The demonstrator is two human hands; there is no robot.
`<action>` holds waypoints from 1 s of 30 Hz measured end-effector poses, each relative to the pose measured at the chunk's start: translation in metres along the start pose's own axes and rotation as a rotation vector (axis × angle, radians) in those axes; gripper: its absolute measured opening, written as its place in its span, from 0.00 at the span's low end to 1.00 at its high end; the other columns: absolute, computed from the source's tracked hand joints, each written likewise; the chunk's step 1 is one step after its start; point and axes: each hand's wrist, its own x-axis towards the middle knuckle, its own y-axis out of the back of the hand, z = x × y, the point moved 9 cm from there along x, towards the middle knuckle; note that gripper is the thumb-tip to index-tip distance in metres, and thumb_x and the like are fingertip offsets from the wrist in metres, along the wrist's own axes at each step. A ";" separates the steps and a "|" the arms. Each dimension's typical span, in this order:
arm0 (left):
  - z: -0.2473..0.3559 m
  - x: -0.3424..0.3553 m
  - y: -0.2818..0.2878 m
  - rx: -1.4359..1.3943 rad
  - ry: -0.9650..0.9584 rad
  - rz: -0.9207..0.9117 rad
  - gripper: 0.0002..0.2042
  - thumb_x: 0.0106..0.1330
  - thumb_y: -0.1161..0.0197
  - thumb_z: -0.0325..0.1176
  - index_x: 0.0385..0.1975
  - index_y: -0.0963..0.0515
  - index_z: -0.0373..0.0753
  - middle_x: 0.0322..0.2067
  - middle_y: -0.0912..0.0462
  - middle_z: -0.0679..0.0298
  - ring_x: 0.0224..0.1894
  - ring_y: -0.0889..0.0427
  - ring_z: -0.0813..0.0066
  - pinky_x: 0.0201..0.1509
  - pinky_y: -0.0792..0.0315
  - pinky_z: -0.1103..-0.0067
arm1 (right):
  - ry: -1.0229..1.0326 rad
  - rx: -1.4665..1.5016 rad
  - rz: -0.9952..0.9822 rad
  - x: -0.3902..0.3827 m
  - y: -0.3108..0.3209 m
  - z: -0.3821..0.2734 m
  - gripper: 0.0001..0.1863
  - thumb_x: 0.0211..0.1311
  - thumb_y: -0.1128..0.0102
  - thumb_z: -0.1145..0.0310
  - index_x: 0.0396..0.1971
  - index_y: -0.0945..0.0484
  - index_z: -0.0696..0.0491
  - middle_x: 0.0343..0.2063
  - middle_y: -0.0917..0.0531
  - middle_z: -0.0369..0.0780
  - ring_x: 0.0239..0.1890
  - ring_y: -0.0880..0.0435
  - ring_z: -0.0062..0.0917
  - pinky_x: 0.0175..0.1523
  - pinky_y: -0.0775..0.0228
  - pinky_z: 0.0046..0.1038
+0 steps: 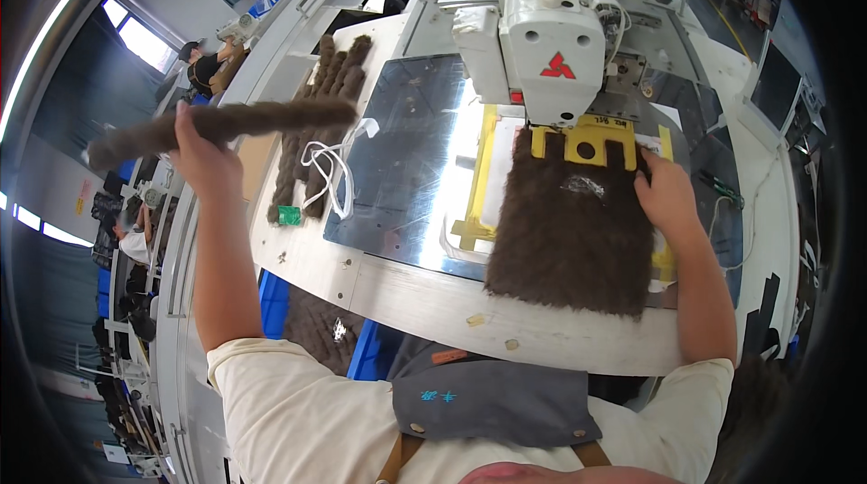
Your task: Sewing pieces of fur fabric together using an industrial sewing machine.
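Up at the left, my left hand [203, 145] is closed round a long dark-brown fur roll [271, 120], which it holds off the table, lying nearly level. Under the head of a white industrial sewing machine [551, 41] lies a flat brown fur piece [573, 240], its lower end reaching over the pale table edge. A yellow notched plate [601, 143] rests across the top of the fur. My right hand [668, 195] grips the fur piece's right edge close to that plate, thumb and fingers bent; the fingertips are partly hidden. A small shiny clear patch [582, 186] sits on the fur.
More brown fur rolls [316, 123] lie on the table's left side, with a white cord [332, 172] and a green piece [289, 215] beside them. A blue bin [366, 353] holding brown fur stands below the front edge. Far left, other people work at benches.
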 end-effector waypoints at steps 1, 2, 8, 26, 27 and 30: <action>-0.016 -0.015 -0.015 -0.036 0.080 -0.187 0.17 0.68 0.30 0.40 0.47 0.26 0.35 0.41 0.17 0.59 0.42 0.14 0.67 0.46 0.17 0.72 | -0.019 -0.069 0.029 -0.005 0.006 -0.001 0.25 0.62 0.38 0.65 0.59 0.22 0.58 0.44 0.17 0.53 0.47 0.17 0.51 0.53 0.25 0.46; -0.023 -0.043 -0.032 -0.094 0.129 -0.318 0.13 0.70 0.32 0.38 0.43 0.24 0.37 0.37 0.17 0.60 0.38 0.15 0.69 0.44 0.17 0.72 | -0.020 -0.080 0.031 -0.010 0.015 -0.011 0.25 0.62 0.38 0.65 0.59 0.22 0.58 0.44 0.17 0.53 0.47 0.17 0.51 0.53 0.25 0.46; -0.086 -0.230 -0.080 -0.264 0.704 -0.689 0.13 0.78 0.42 0.41 0.48 0.25 0.38 0.44 0.19 0.61 0.49 0.19 0.68 0.58 0.23 0.67 | 0.477 0.432 -0.199 -0.060 0.050 -0.146 0.33 0.60 0.30 0.62 0.64 0.28 0.57 0.54 0.21 0.51 0.54 0.20 0.48 0.60 0.28 0.40; -0.285 -0.072 0.046 1.426 0.124 -0.941 0.26 0.70 0.39 0.46 0.60 0.25 0.33 0.48 0.15 0.40 0.54 0.17 0.42 0.60 0.25 0.61 | 0.357 0.083 -0.416 -0.058 -0.009 -0.087 0.22 0.60 0.32 0.62 0.50 0.22 0.59 0.39 0.19 0.49 0.45 0.18 0.48 0.52 0.25 0.43; -0.289 -0.067 0.048 1.422 0.123 -0.945 0.26 0.70 0.39 0.46 0.60 0.25 0.33 0.48 0.15 0.40 0.54 0.17 0.42 0.60 0.25 0.61 | 0.353 0.081 -0.415 -0.058 -0.009 -0.085 0.22 0.60 0.32 0.62 0.50 0.22 0.59 0.39 0.19 0.49 0.45 0.18 0.48 0.52 0.25 0.43; -0.290 -0.053 0.059 1.445 0.107 -0.854 0.17 0.66 0.34 0.40 0.47 0.17 0.33 0.43 0.14 0.43 0.51 0.15 0.44 0.56 0.24 0.60 | 0.356 0.098 -0.404 -0.059 -0.010 -0.083 0.23 0.60 0.32 0.61 0.51 0.23 0.59 0.41 0.19 0.49 0.47 0.18 0.48 0.53 0.25 0.43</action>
